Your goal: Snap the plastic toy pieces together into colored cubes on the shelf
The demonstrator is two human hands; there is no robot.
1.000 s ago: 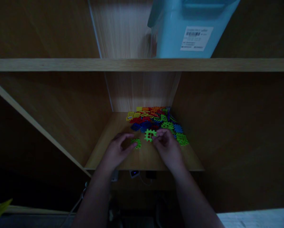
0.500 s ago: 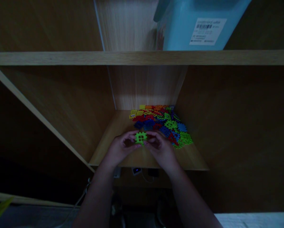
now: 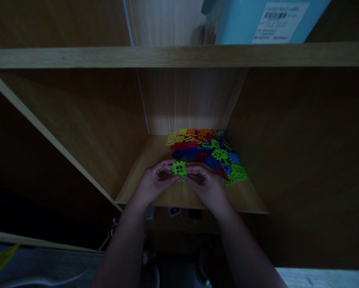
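Between my two hands is a bright green plastic building block (image 3: 179,169) with notched edges and a four-pane window shape in it. My left hand (image 3: 155,179) pinches its left side with thumb and fingers. On the right side, my right hand (image 3: 204,182) grips it the same way. Both hands are above the front of a wooden shelf (image 3: 170,196). Just beyond them lies a heap of flat notched blocks (image 3: 211,154) in red, blue, green, yellow and orange, partly hidden by my right hand.
Overhead runs a shelf board (image 3: 173,57) carrying a light blue bin (image 3: 239,24) with a white label. Wooden side panels enclose the shelf. Below its front edge are a small device with a lit display (image 3: 174,211) and a cable. A yellow object (image 3: 1,262) shows at lower left.
My view has shifted slightly, so the upper board and bin appear higher. Both hands still hold the green block, which looks slightly tilted compared with before.
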